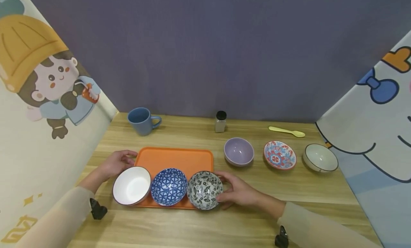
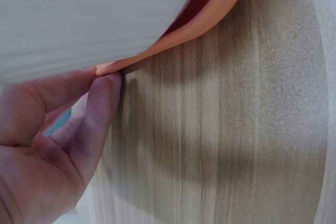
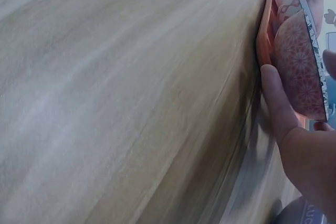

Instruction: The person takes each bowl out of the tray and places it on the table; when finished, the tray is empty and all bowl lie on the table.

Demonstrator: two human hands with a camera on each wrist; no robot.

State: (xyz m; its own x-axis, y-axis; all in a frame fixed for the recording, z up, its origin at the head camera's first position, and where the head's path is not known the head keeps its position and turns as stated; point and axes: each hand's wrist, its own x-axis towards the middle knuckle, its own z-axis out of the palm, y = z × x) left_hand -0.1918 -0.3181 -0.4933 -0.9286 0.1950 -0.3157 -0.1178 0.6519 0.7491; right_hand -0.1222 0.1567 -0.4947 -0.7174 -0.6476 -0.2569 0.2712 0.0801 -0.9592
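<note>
An orange tray [image 1: 176, 157] lies on the wooden table. Along its near side stand a white bowl [image 1: 132, 185], a blue patterned bowl [image 1: 169, 187] and a black-and-white floral bowl [image 1: 204, 190], in a row. My left hand [image 1: 117, 164] is at the tray's left end; the left wrist view shows its thumb and fingers [image 2: 100, 106] pinching the orange rim beside the white bowl. At the right end, my right hand [image 1: 242, 193] holds the tray's edge close against the floral bowl. One fingertip [image 3: 270, 74] meets the tray's rim in the right wrist view; its other fingers are partly hidden.
Right of the tray stand a purple bowl [image 1: 239, 152], a red-and-blue patterned dish [image 1: 280, 155] and a pale dark-rimmed bowl [image 1: 320, 158]. Farther back are a blue mug [image 1: 141, 121], a black-lidded jar [image 1: 220, 122] and a yellow spoon [image 1: 287, 131], before a dark wall [image 1: 205, 55].
</note>
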